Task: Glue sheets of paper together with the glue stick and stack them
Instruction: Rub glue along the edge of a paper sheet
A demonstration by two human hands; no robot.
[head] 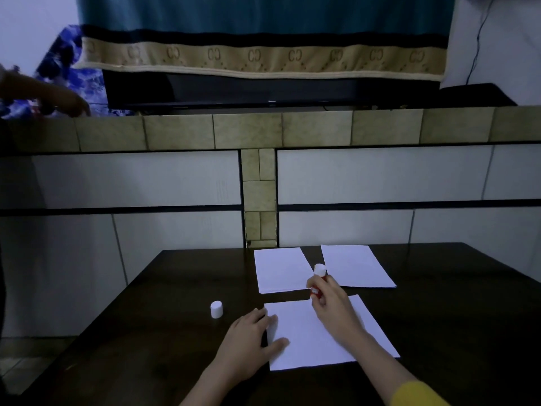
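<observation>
The right hand [329, 300] is curled round a red-labelled glue stick with a white top [318, 276], holding it upright with the white end pointing up and away from the person. The stick sits at the far edge of the nearest white sheet of paper [307, 338], which lies flat on the dark wooden tabletop [453, 317]; whether its lower end touches the sheet cannot be told, as the fingers hide it. A yellow sleeve [418, 394] covers the right forearm near the bottom edge.

The left hand [251, 335] lies flat, fingers fairly straight and spread, pressing on the left edge of that same sheet, with the thumb reaching onto the paper and the palm on the tabletop.

Just left of the left hand, slightly beyond its fingertips, a small white cylindrical cap [216, 309] stands on the tabletop, apart from both the hand and the sheet.

Beyond the right hand lie two more lots of white paper: a thin stack of white sheets [281, 269] just left of the glue stick's top, and a single-looking white sheet [357, 265] just right of it, angled slightly.

Far beyond and to the left of both hands, another person's hand [68, 102] reaches over a tiled ledge [248, 130].
</observation>
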